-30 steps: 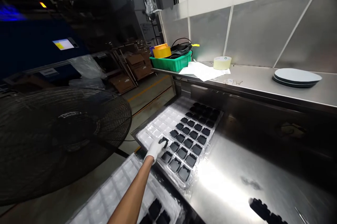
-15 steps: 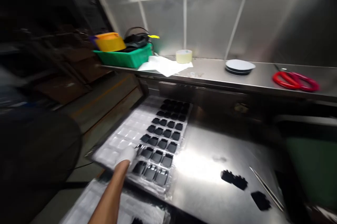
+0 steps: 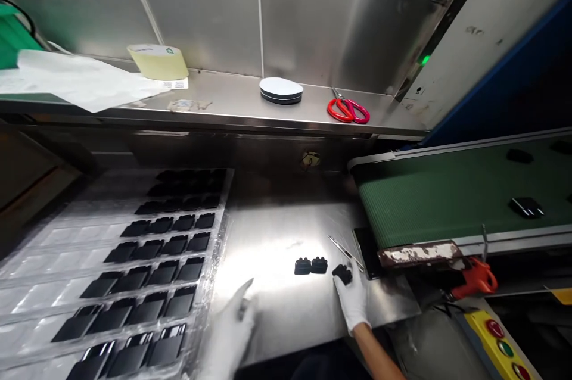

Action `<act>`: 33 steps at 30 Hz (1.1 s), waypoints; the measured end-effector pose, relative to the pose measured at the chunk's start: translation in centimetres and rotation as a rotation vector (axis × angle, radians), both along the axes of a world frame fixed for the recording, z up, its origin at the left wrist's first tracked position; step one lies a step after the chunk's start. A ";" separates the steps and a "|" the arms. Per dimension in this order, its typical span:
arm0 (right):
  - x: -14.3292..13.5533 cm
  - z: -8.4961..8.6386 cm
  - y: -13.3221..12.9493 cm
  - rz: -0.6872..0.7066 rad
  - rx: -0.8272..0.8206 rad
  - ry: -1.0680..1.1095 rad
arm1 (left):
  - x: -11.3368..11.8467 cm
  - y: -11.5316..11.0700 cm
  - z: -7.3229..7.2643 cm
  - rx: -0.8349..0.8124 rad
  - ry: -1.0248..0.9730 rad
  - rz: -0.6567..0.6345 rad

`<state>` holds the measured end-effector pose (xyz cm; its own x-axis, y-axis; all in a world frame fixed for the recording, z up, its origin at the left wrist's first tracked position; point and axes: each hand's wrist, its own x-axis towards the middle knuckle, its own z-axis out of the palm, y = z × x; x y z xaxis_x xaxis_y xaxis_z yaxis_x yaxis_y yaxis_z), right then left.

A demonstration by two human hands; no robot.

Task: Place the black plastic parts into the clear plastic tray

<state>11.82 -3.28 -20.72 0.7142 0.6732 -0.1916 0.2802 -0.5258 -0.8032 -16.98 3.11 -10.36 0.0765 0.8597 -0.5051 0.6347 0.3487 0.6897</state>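
Observation:
My right hand (image 3: 353,298), in a white glove, rests on the steel worktop with its fingertips on a small black part (image 3: 343,273). Two more black parts (image 3: 311,265) lie side by side just left of it. My left hand (image 3: 232,326), also gloved and blurred, hovers with fingers apart over the worktop beside the right edge of a clear plastic tray (image 3: 58,249). Several black parts (image 3: 165,243) fill the tray's right-hand pockets; its left pockets are bare. Thin metal tweezers (image 3: 345,251) lie just beyond my right hand.
A green conveyor belt (image 3: 447,201) carrying black parts (image 3: 527,206) runs in from the right. The steel shelf (image 3: 232,112) behind holds red scissors (image 3: 348,110), a round flat disc (image 3: 281,90), a tape roll (image 3: 158,61) and white paper (image 3: 75,79). A button box (image 3: 503,344) sits at lower right.
The view has swung right from the tray to the conveyor. My left hand has left the tray and moved right over the worktop. My right hand has come into view on a loose black part.

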 end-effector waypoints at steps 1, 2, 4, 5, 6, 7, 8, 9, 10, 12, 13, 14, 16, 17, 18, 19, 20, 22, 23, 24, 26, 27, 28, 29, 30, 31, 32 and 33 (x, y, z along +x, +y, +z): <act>-0.1 0.9 0.6 0.017 0.004 0.058 | 2.0 -0.8 -0.1 -0.013 -0.080 -0.070; -0.2 2.0 1.1 0.048 0.007 0.117 | 3.7 -1.5 0.0 -0.020 -0.147 -0.130; -0.3 4.5 1.6 0.133 0.022 0.224 | 6.1 -2.4 0.5 -0.013 -0.233 -0.214; -0.4 5.9 1.6 0.177 0.033 0.268 | 7.0 -2.8 1.0 -0.002 -0.254 -0.240; -0.4 7.5 1.6 0.223 0.044 0.309 | 7.7 -3.0 1.5 0.012 -0.267 -0.259; -0.4 9.1 1.4 0.273 0.052 0.347 | 8.4 -3.2 2.1 0.026 -0.276 -0.273; -0.3 10.9 1.2 0.325 0.059 0.385 | 9.1 -3.4 2.8 0.038 -0.280 -0.288; -0.1 12.7 1.0 0.383 0.061 0.425 | 9.9 -3.5 3.7 0.038 -0.293 -0.297; 0.1 14.5 0.7 0.448 0.059 0.468 | 10.7 -3.6 4.6 0.023 -0.323 -0.299; 0.7 17.9 0.3 0.567 0.058 0.542 | 12.4 -3.7 6.6 -0.036 -0.434 -0.263; 1.1 19.3 0.2 0.612 0.066 0.574 | 13.2 -3.7 7.6 -0.070 -0.505 -0.223; 1.4 20.6 0.1 0.635 0.069 0.618 | 14.0 -3.6 8.5 -0.102 -0.580 -0.178; 1.9 22.2 -0.2 0.570 0.050 0.735 | 15.2 -3.6 10.2 -0.156 -0.704 -0.102; 2.0 22.7 -0.4 0.502 0.052 0.795 | 15.7 -3.6 10.9 -0.169 -0.746 -0.062; 2.2 23.1 -0.7 0.436 0.076 0.844 | 16.0 -3.6 11.6 -0.170 -0.776 -0.014; 2.2 23.3 -0.9 0.377 0.123 0.864 | 16.3 -3.6 12.1 -0.161 -0.800 0.031; 2.3 23.5 -1.2 0.336 0.180 0.853 | 16.4 -3.7 12.5 -0.143 -0.816 0.066; 2.4 24.1 -1.8 0.305 0.229 0.836 | 16.6 -4.0 13.1 -0.080 -0.832 0.088; 2.5 24.5 -2.1 0.303 0.204 0.849 | 16.5 -4.2 13.3 -0.033 -0.828 0.073; 2.5 24.9 -2.3 0.313 0.171 0.883 | 16.5 -4.4 13.4 0.033 -0.813 0.053; 2.6 25.5 -2.5 0.352 0.140 0.975 | 16.3 -4.8 13.6 0.209 -0.741 0.012; 2.7 25.7 -2.6 0.375 0.158 1.009 | 16.2 -5.0 13.7 0.293 -0.698 0.000; 2.7 25.8 -2.6 0.389 0.182 1.034 | 16.2 -5.1 13.9 0.352 -0.666 -0.007; 2.7 25.7 -2.7 0.398 0.200 1.057 | 16.2 -5.2 14.2 0.369 -0.648 -0.005; 2.8 25.6 -2.7 0.411 0.212 1.072 | 16.3 -5.3 14.7 0.334 -0.636 0.018; 2.8 25.3 -2.8 0.433 0.231 1.073 | 16.4 -5.4 15.3 0.266 -0.624 0.059; 2.8 25.0 -2.9 0.458 0.262 1.052 | 16.6 -5.5 15.9 0.176 -0.605 0.113; 2.9 24.6 -2.9 0.487 0.298 1.020 | 16.7 -5.5 16.7 0.078 -0.588 0.163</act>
<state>14.68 -6.23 3.85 -0.0254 0.9486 -0.3153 -0.4460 -0.2931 -0.8457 -0.26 -2.42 6.32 0.1878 0.9164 -0.3535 0.0835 0.3437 0.9354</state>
